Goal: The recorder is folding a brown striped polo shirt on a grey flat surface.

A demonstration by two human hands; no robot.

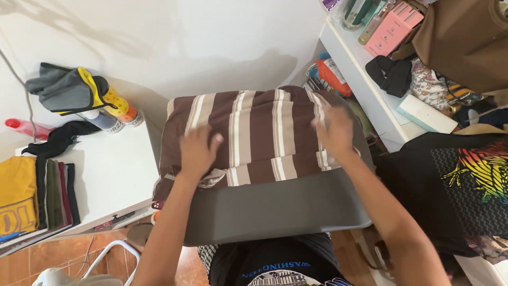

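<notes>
The brown striped cloth lies folded on the grey ironing board, and I press it with both hands, fingers spread flat and gripping nothing. My left hand sits near the lower left fold, my right hand on the right edge. To do this well, I judge I should smooth outward with even pressure and keep the edges square. Folded shirts lie on the white bench to my left.
</notes>
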